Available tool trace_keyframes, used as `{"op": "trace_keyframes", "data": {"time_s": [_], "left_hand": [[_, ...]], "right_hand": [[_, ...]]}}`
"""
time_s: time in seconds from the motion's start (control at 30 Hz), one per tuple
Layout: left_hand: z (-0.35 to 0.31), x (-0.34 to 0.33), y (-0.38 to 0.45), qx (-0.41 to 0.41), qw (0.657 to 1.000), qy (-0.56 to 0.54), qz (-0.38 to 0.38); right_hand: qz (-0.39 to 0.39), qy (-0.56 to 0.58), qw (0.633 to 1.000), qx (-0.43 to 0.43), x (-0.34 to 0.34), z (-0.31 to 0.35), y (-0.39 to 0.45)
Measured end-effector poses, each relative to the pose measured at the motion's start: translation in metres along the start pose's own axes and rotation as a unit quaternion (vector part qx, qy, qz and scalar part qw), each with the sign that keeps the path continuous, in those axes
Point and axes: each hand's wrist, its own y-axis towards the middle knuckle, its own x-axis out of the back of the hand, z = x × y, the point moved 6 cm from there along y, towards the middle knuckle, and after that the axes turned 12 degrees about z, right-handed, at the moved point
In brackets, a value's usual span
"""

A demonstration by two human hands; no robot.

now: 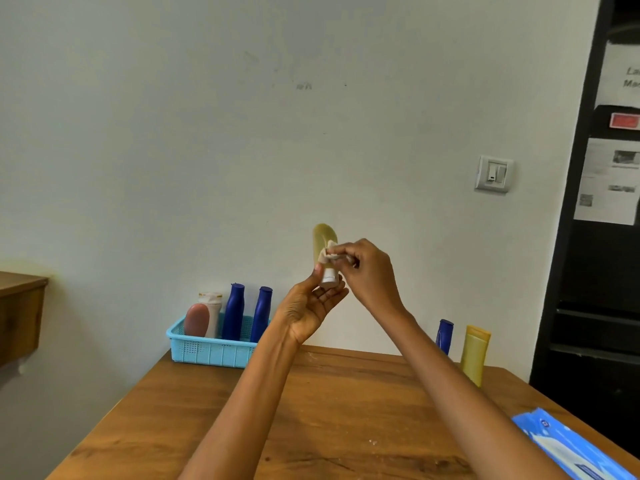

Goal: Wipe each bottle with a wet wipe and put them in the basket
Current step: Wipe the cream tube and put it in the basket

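A person's two bare hands work at the centre of the frame, raised above a wooden table (346,410) with a warm, streaked grain. The left hand (311,308) grips the white cap end of an olive-yellow bottle (323,242), held cap down with its rounded, smooth plastic base pointing up against the pale wall. The right hand (367,271) pinches a crumpled white wet wipe (331,252) against the bottle's side, fingers curled round the soft, creased cloth.

At centre left, at the table's far edge, a light blue plastic basket (207,351) with perforated, lattice-like walls holds four bottles standing upright: a rounded pinkish-brown bottle (196,320) at the left, a white bottle (212,308) with a beige cap just behind it, and two tall, slim dark blue bottles (233,315) (261,315) to their right.

Right of centre, beyond the right forearm, a further dark blue bottle (445,336) and a mustard-yellow bottle (475,355) with a flat squared cap stand on the table, near each other and well apart from the basket.

In the lower right corner a glossy blue wet wipe pack (568,445) lies flat at the table's edge. A white wall switch (493,173) sits at middle right, and papers (607,181) hang on a black door along the right edge.
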Motion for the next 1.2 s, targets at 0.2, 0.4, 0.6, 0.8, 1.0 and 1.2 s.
{"op": "trace_keyframes", "data": {"time_s": [0.2,0.4,0.6,0.8,1.0,1.2], "left_hand": [[0.01,-0.004,0.0,0.028,1.0,0.006,0.006],[-0.001,0.003,0.0,-0.003,1.0,-0.013,0.007],[-0.003,0.002,-0.003,0.004,1.0,-0.013,0.018],[0.013,-0.001,0.001,0.038,0.999,0.023,0.009],[0.007,0.006,0.002,0.018,1.0,0.014,0.005],[-0.004,0.013,-0.001,0.01,1.0,0.015,-0.006]], "right_hand": [[-0.04,0.038,0.997,-0.052,0.018,-0.009,0.049],[-0.034,0.052,0.998,-0.014,-0.003,-0.007,0.002],[-0.03,0.016,0.999,0.031,-0.005,-0.005,-0.014],[-0.059,-0.041,0.997,-0.034,0.015,-0.009,0.039],[-0.037,-0.04,0.998,-0.018,-0.008,-0.008,0.014],[-0.013,-0.019,0.999,0.03,-0.016,-0.007,-0.017]]}}
